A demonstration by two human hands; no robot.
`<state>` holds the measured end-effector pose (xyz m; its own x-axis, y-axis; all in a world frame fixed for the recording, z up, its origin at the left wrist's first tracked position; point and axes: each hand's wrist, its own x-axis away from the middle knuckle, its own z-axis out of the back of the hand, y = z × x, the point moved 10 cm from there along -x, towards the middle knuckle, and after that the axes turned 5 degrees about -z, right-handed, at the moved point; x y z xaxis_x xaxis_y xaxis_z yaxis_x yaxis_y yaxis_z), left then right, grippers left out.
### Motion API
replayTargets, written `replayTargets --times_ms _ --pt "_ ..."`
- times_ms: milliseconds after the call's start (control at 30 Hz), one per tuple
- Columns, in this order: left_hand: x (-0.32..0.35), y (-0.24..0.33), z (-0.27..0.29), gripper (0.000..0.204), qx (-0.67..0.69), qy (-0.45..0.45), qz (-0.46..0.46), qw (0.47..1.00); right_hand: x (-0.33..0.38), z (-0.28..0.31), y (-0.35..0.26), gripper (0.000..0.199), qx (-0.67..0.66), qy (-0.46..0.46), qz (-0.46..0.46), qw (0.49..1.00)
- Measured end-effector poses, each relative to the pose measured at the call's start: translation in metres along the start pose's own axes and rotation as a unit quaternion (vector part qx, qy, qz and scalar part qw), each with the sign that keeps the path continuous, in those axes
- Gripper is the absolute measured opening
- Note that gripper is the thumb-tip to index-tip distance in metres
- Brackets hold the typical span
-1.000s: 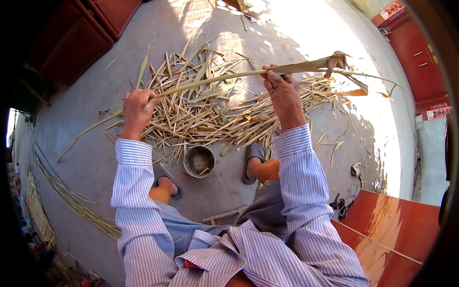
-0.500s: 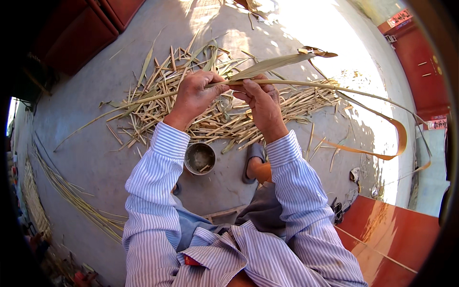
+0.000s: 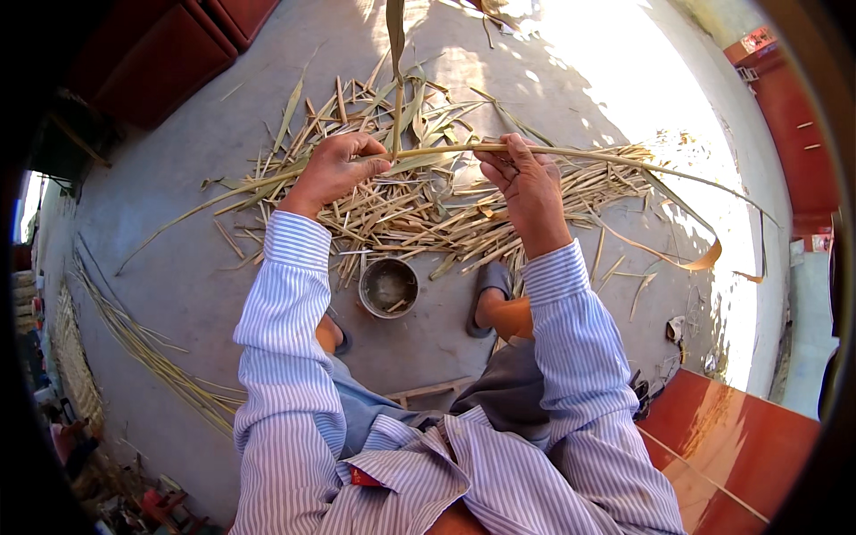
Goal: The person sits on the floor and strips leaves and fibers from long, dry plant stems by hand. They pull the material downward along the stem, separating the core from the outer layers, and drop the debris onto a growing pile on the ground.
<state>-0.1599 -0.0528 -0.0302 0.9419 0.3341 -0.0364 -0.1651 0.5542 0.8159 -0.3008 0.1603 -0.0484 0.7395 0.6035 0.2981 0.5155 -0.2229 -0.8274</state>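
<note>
My left hand [image 3: 336,168] and my right hand [image 3: 525,181] both grip one long pale reed stalk [image 3: 588,156], held level in front of me. A leaf blade [image 3: 395,53] rises straight up from the stalk by my left fingers. The stalk's thin leaves trail off to the right and curl down. Below my hands lies a heap of cut reed pieces and leaves [image 3: 419,214] on the concrete ground.
A small round metal bowl [image 3: 389,288] stands between my sandalled feet. A bundle of long stalks [image 3: 134,339] lies along the left. Red doors [image 3: 160,53] stand at the top left and a red panel [image 3: 740,446] at the lower right.
My hands came together from far apart, then drew slightly apart again. The stalk has shifted, and a leaf now stands upright from it instead of pointing right.
</note>
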Motion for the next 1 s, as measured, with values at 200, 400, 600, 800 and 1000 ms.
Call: replayTargets --times_ms 200,400,600,800,1000 --pt "0.003 -0.018 -0.006 0.024 0.111 0.023 0.018 0.993 -0.003 0.008 -0.008 0.026 0.023 0.014 0.026 0.999" --pt "0.008 -0.050 0.043 0.022 0.287 0.203 0.046 0.935 -0.004 0.022 -0.009 0.025 0.029 0.036 0.013 0.999" --pt "0.016 -0.102 0.080 0.027 0.443 0.334 0.109 0.825 -0.008 0.055 -0.017 0.023 0.066 0.072 0.022 0.995" --pt "0.012 -0.081 0.072 0.023 -0.004 0.247 0.101 0.964 -0.008 0.056 -0.012 0.023 0.080 0.063 -0.006 0.995" --pt "0.004 -0.025 0.025 0.022 -0.470 0.130 -0.120 0.865 -0.003 0.047 -0.005 0.027 0.066 0.054 -0.046 0.995"
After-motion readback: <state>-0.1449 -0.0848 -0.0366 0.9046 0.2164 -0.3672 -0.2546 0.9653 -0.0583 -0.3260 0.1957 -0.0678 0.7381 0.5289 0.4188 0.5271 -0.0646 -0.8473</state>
